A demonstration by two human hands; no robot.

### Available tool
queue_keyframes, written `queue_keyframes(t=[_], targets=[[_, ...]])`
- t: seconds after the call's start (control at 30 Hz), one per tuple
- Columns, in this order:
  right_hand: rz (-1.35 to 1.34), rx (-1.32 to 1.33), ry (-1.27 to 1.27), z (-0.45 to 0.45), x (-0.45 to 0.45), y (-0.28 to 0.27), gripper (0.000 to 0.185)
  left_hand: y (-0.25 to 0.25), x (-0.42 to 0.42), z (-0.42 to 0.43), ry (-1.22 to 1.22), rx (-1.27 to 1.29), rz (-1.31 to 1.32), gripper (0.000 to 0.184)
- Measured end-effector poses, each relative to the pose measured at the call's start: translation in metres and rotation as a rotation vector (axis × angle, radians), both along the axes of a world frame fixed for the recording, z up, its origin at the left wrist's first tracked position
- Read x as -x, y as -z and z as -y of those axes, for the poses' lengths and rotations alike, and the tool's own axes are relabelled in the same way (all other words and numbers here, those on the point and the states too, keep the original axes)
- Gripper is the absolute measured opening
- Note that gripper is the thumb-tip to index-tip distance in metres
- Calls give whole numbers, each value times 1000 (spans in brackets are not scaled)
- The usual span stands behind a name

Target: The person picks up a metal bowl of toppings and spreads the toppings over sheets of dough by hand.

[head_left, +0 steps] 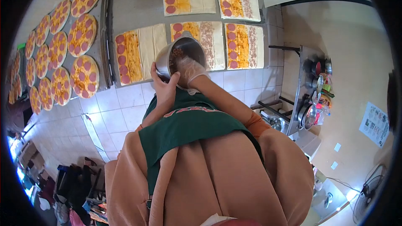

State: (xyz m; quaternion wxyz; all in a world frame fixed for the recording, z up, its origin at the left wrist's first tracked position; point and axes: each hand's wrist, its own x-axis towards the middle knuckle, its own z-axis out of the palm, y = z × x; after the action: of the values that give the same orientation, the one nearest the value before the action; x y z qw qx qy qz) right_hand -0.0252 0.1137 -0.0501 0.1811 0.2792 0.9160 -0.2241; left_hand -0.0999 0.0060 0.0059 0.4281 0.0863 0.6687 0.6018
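Note:
My left hand (165,87) grips the rim and side of a steel bowl (166,57), which is tilted in front of my apron. Inside, brown crumbly filling (177,53) shows near the left wall. My right hand (191,69), in a clear plastic glove, reaches into the bowl; its fingertips are hard to make out. Just beyond the bowl lies a dough sheet (215,42) with sausage slices, orange sauce and a strip of crumbly filling. To its left, another dough sheet (138,54) has slices and sauce, with its right part bare.
More topped dough sheets (244,47) lie on the grey worktop (134,0). Several round pizzas (85,76) cover a tray area at the left. On the right, a rack (298,88) holds pots (307,116) and packets. Tiled floor (115,113) shows beneath the worktop.

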Motion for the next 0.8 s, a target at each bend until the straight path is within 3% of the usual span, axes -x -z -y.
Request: queue_keyframes(t=[0.07,0.17,0.27,0.37,0.4,0.47,0.57,0.6,0.73,0.8], targets=[[-43,254,95,0,0,3,41,-4,0,-9,14,20,-11,84],[-72,320,27,-23,3,-33,30,13,-2,-22,5,-2,13,86],[-209,238,173,-45,-5,-11,27,26,-1,-44,22,-20,-63,87],[-71,381,319,-77,-4,-17,24,16,-1,-73,-25,-45,47,90],[-84,453,417,-87,-3,-21,22,-3,2,-84,-11,-2,147,92],[-106,598,602,-107,-1,-28,19,24,-1,-100,-38,-49,100,92],[-370,1129,1045,-142,-10,5,16,41,4,-123,-78,-21,82,93],[-491,1178,1136,-153,-2,-18,17,42,7,-130,-99,-11,51,93],[-590,1274,1144,-222,8,8,15,30,21,-144,-225,-9,24,92],[-493,1027,1166,-254,22,40,17,37,30,-142,-260,6,38,91]])
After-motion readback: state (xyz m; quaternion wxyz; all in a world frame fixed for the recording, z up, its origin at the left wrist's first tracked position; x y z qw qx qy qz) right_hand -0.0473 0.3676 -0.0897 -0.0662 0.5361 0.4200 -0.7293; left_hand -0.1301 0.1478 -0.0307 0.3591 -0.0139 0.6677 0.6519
